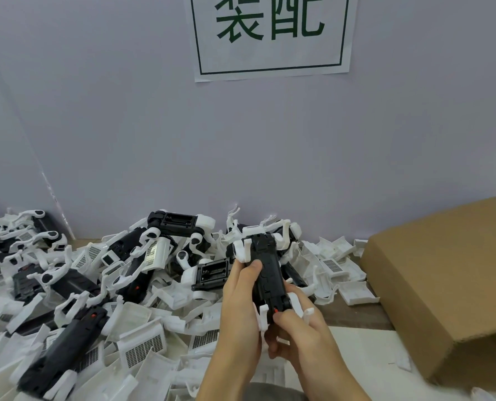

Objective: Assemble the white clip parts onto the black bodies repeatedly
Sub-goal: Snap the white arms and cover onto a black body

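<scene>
Both hands hold one black body [267,273] above the table, its long axis pointing away from me. My left hand [241,302] grips its left side, thumb lying on top. My right hand [296,328] grips the near end, thumb by a small red button. White clip parts [242,248] sit on the body's far end, and another white clip [294,306] shows at the near end between my fingers. A large heap of loose white clip parts [142,345] and black bodies [67,340] covers the table to the left.
An open cardboard box [443,285] lies on its side at the right. A grey wall with a paper sign [270,36] rises close behind the pile. More white parts [339,264] lie between my hands and the box.
</scene>
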